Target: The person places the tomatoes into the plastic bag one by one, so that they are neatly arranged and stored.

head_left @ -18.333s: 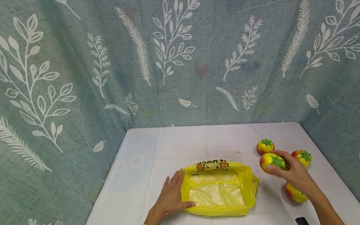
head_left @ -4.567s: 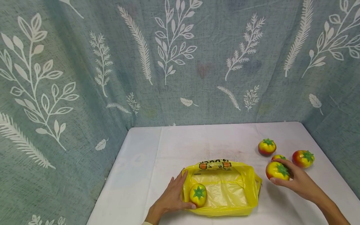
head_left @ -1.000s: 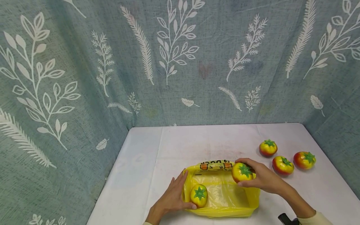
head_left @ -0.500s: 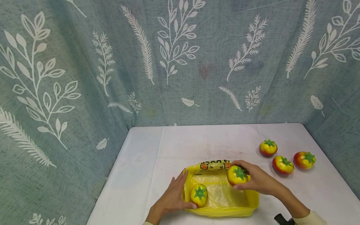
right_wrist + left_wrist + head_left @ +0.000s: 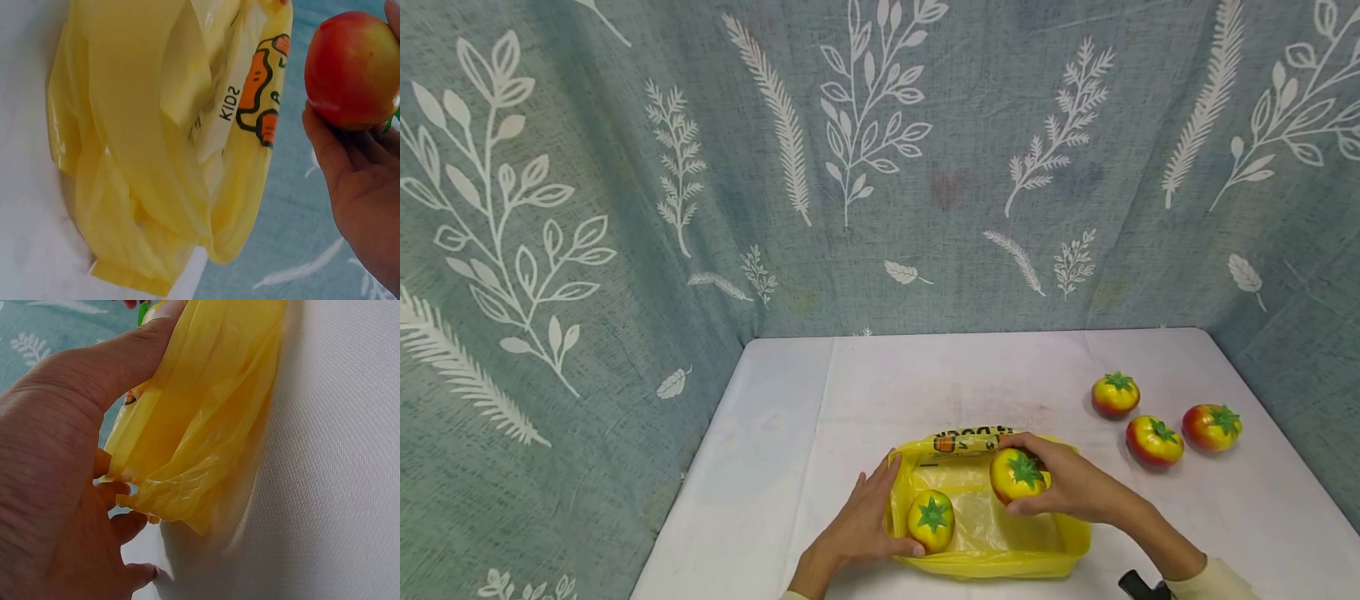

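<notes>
"Hands first: how do they stand, and what does each one hold?"

"They are apart from each other; the left hand point(image 5: 865, 529) grips the left end of the yellow bag point(image 5: 992, 564), its thumb over the near corner of the rim and its fingers along the outer side; the right hand point(image 5: 1063, 479) holds a red-and-yellow fruit point(image 5: 1015, 477) with a green leafy top, thumb on the near side, fingers on the far side."

"Is that fruit inside the bag?"

"Above it, over the right part of the open mouth; the right wrist view shows a gap between fruit and rim, and there the skin looks mostly red; a second fruit point(image 5: 931, 523) does sit inside, at the left end, close to the left thumb, its leaves upward."

"What else is on the table point(image 5: 865, 383)?"

"Three more of the same kind, right of the bag and near one another; a far fruit point(image 5: 1116, 395), a middle fruit point(image 5: 1154, 442) and an outer fruit point(image 5: 1212, 427); the cloth covering is white."

"And beyond?"

"A grey-green curtain point(image 5: 880, 275) with white leaf sprigs; nearer, a pale sleeve point(image 5: 1213, 581) on the right arm, with something black point(image 5: 1142, 587) beside it, too cropped to identify; the bag bears dark lettering point(image 5: 230, 103) and orange figures."
</notes>
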Motion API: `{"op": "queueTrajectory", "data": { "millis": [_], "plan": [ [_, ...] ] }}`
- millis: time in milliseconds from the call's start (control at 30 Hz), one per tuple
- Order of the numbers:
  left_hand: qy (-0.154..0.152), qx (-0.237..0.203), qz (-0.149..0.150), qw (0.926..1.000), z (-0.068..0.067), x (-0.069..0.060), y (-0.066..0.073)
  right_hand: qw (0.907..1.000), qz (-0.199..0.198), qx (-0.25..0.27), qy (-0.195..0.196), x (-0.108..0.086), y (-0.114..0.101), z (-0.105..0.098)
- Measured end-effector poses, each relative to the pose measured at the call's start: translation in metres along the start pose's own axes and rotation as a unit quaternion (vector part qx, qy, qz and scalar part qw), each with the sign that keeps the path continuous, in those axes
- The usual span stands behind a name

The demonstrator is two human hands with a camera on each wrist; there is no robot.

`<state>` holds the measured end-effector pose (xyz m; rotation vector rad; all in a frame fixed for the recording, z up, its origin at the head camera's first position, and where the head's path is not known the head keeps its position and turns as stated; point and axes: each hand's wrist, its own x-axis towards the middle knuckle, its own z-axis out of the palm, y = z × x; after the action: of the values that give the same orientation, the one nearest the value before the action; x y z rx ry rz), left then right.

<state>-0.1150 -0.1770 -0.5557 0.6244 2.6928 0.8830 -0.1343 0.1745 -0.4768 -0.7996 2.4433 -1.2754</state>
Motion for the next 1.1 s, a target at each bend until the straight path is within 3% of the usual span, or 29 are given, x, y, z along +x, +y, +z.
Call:
{"op": "queueTrajectory", "data": {
  "millis": [667, 1100],
  "plan": [
    [0.006, 0.003, 0.01, 0.9999, 0.0, 0.0, -0.001, 0.9993, -0.025, -0.011, -0.024, 0.011, -0.006, 0.015],
    [0.004, -0.004, 0.011, 0.9999, -0.001, 0.0, 0.0, 0.9991, 0.008, -0.025, -0.034, 0.015, -0.007, 0.024]
  ]
}}
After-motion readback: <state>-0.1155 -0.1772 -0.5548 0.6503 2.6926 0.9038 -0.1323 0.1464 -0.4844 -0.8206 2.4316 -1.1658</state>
